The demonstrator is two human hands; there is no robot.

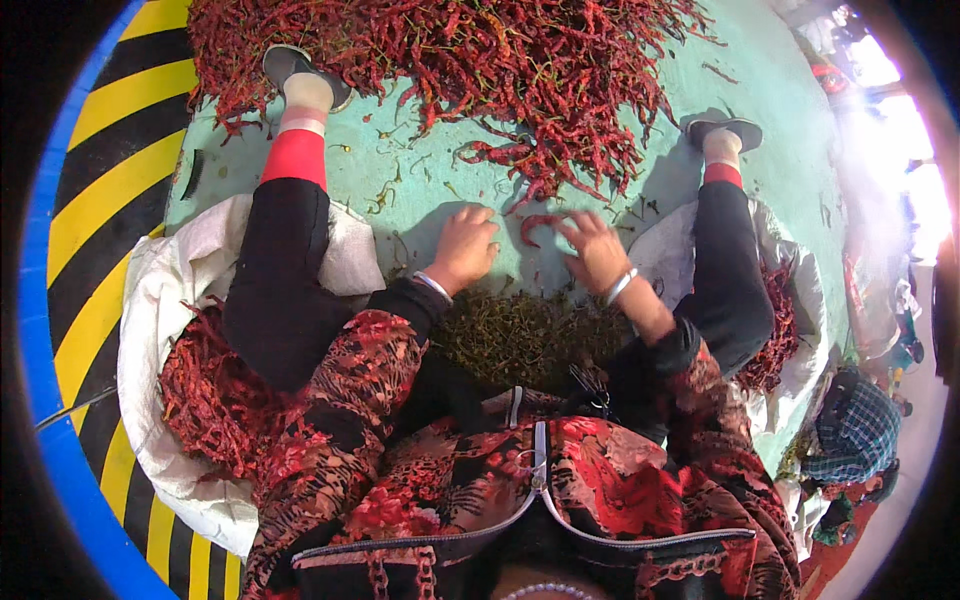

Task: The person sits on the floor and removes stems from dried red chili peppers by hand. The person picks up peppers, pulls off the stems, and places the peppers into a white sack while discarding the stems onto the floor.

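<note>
My left hand (466, 246) is low over the pale green floor with its fingers curled inward; whatever they may hold is hidden. Across from it, my right hand (598, 256) reaches inward with thumb and forefinger apart. Its fingertips meet the end of a single curved dried red chili (533, 229) between the two hands. Just nearer than both hands, a heap of greenish-brown chili stems (520, 335) lies between my legs. Ahead of the hands spreads a large pile of dried red chilies (480, 70), its near tip close to the single chili.
White woven sacks holding dried chilies stand beside each leg, one at the left (145, 330) and one at the right (815, 320). Loose stems dot the green floor (350, 150). Yellow-black striping (100, 230) runs along the left. Another person in a checked shirt (855, 425) is at the far right.
</note>
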